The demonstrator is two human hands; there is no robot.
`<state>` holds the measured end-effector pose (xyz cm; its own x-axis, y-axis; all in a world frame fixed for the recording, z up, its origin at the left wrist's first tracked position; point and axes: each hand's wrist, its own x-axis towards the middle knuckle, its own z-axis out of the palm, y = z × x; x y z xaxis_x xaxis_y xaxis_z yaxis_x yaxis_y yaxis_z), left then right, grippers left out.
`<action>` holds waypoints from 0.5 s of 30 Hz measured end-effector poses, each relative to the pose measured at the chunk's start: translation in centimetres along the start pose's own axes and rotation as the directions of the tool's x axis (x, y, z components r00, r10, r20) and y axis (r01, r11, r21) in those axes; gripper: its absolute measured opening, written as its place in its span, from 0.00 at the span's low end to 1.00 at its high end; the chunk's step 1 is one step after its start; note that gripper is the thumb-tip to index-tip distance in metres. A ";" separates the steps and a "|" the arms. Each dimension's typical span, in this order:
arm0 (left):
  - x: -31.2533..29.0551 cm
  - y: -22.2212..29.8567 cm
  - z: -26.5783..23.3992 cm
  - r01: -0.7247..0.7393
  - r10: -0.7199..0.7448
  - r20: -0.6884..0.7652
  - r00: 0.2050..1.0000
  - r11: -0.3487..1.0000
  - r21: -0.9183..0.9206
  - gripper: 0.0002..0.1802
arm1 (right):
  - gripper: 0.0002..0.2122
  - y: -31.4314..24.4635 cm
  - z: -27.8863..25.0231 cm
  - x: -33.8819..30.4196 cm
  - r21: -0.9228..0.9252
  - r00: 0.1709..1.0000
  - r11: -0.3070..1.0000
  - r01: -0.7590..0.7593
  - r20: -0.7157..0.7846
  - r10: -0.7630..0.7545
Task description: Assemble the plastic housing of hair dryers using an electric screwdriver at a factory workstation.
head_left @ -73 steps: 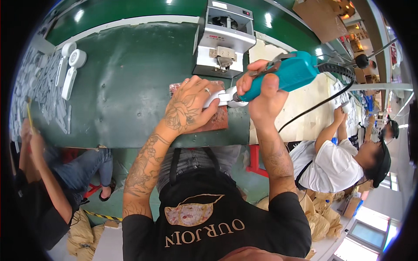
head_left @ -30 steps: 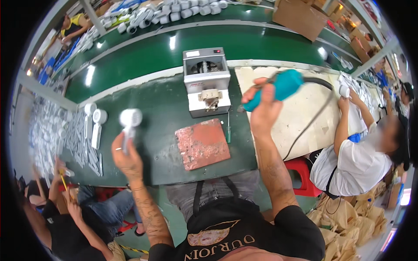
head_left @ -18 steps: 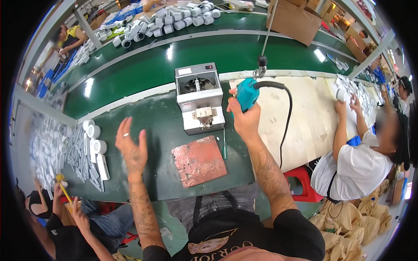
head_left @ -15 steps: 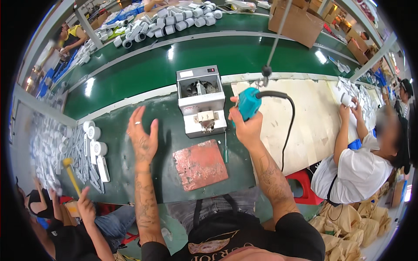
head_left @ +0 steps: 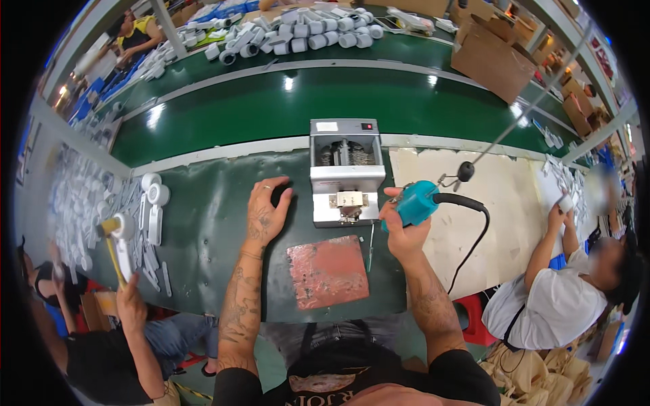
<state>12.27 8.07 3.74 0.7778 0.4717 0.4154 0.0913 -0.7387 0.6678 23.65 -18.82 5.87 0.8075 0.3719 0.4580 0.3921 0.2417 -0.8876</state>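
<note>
My right hand (head_left: 407, 233) is closed around a teal electric screwdriver (head_left: 414, 203), which tilts beside the screw feeder at its right. A thick black cord leads from the tool's back end, and a hook ties it to a slanting suspension line with a black knob (head_left: 466, 171). Left of the feeder, my left hand (head_left: 266, 215) hovers over or rests on the dark green bench mat, thumb apart from the bent fingers, nothing visible in it. The grey screw feeder (head_left: 347, 179) has small screws in its top tray. The electric screwdriver's tip is hidden.
A worn red pad (head_left: 330, 272) lies before me, with a thin screwdriver (head_left: 370, 249) beside it. White plastic parts (head_left: 154, 210) are heaped at left, where a co-worker holds a yellow hammer (head_left: 110, 233). Another person handles parts at right. Beyond runs a green conveyor (head_left: 250, 105).
My left hand has come in toward the feeder, its fingers bending more. My right hand keeps the electric screwdriver, now tilted further over. The whole view has shifted, and the suspension line slants more.
</note>
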 end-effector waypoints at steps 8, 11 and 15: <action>0.0 -0.5 0.2 0.138 -0.136 0.022 0.990 0.980 -0.141 0.11 | 0.15 -0.1 0.2 0.0 0.083 1.000 0.996 -0.026 -0.015 0.028; -0.2 -0.5 0.1 0.116 -0.115 0.017 0.993 0.988 -0.099 0.10 | 0.15 0.0 0.4 -0.2 0.082 1.000 0.997 -0.014 -0.023 0.016; -0.3 -0.5 0.3 0.117 -0.115 0.024 0.993 0.989 -0.093 0.09 | 0.17 0.2 0.3 -0.3 -0.010 1.000 1.000 0.024 0.005 -0.024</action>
<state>12.18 8.22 3.13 0.7771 0.5414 0.3209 0.1233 -0.6310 0.7660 23.39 -18.66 5.61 0.7955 0.3708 0.4793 0.4156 0.2416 -0.8768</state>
